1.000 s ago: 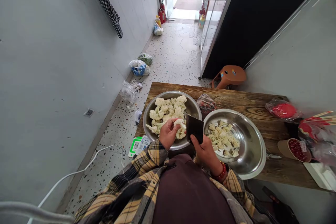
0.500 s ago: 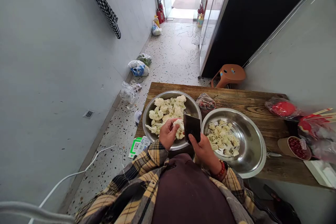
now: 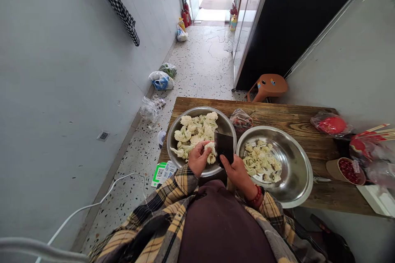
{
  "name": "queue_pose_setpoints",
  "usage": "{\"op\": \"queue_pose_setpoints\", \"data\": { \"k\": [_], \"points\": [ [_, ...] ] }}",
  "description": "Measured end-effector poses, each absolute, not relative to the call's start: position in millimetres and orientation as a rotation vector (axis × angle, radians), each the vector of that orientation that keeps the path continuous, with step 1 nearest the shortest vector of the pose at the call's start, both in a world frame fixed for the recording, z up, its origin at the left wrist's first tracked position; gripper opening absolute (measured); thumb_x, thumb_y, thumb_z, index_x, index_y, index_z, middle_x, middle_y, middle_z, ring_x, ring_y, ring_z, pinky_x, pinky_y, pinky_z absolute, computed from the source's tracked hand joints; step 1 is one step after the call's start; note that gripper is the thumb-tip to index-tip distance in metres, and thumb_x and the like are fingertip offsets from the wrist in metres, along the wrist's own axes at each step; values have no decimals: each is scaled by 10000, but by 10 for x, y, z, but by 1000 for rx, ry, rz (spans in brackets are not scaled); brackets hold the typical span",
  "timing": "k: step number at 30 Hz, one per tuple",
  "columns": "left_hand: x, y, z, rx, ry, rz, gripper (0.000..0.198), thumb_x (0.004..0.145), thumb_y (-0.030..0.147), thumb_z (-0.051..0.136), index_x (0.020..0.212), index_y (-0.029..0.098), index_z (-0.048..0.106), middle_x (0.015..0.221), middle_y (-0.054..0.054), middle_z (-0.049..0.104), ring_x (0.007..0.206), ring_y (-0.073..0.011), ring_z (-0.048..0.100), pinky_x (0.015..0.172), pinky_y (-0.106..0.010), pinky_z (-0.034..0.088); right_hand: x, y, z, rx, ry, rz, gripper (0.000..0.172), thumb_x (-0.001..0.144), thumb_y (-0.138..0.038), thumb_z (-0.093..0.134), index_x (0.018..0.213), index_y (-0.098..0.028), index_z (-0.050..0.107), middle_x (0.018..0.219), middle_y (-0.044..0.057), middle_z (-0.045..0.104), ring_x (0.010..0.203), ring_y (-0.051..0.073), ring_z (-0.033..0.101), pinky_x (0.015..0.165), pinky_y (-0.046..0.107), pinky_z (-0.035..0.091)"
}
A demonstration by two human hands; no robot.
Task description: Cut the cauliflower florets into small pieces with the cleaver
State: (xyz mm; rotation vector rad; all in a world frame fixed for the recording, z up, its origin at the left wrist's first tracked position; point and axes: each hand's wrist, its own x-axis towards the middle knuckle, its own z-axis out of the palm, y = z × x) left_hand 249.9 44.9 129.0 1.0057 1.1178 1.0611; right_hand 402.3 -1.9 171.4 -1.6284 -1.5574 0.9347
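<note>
My left hand [image 3: 199,158] grips a cauliflower floret [image 3: 211,147] over the near rim of the left steel bowl [image 3: 230,128], which is heaped with large florets. My right hand [image 3: 237,171] holds a dark cleaver [image 3: 224,147], blade upright and pressed against the floret. To the right, a second steel bowl [image 3: 296,181] contains small cut cauliflower pieces [image 3: 261,161]. Both bowls rest on a wooden table [image 3: 296,121].
A bagged item [image 3: 241,119] lies behind the bowls. On the table's right are red bagged goods [image 3: 331,125], skewers [image 3: 378,131] and a cup of red beans [image 3: 347,169]. An orange stool [image 3: 268,86] stands beyond the table. Plastic bags [image 3: 161,79] line the left wall; a white cable [image 3: 92,203] crosses the floor.
The cleaver has shifted left, from apart from the floret to against it. My left hand keeps holding the floret over the bowl.
</note>
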Motion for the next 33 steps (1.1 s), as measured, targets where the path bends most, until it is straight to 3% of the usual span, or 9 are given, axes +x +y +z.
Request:
{"op": "queue_pose_setpoints", "data": {
  "k": [6,15,19,27,33],
  "points": [
    [2500,455,1338,918,1082,1032,384,739,448,702,1000,171,649,943,-44,703,841,-171,622,796,-287,483,4034,-12,1686,-1624,-1577,935,356,936,-439,423,874,-154,627,772,54,659,679,167,585,650,276,479],
    [2535,425,1311,874,1065,1035,415,720,473,715,992,168,641,881,-32,685,788,-156,604,759,-281,489,3952,41,1683,-1600,-1576,844,330,940,-401,427,1073,-158,608,929,90,686,831,204,636,765,323,514],
    [2532,420,1306,844,1021,1033,427,725,458,720,1026,169,631,918,-36,677,829,-158,601,800,-287,485,3924,64,1692,-1579,-1569,819,319,939,-396,431,1074,-161,600,955,95,682,880,206,638,791,324,512],
    [2534,369,1268,750,952,1006,444,710,444,740,1042,170,631,963,-45,674,887,-162,592,822,-284,468,3892,39,1681,-1629,-1576,791,337,948,-395,409,948,-161,651,795,64,672,707,194,622,675,320,513],
    [2500,404,1302,739,907,826,489,655,491,771,998,167,643,943,-52,679,886,-181,617,807,-306,491,3894,-71,1614,-1525,-1883,559,369,962,-264,382,1281,-190,553,1141,117,655,1075,221,608,934,379,504]
  ]
}}
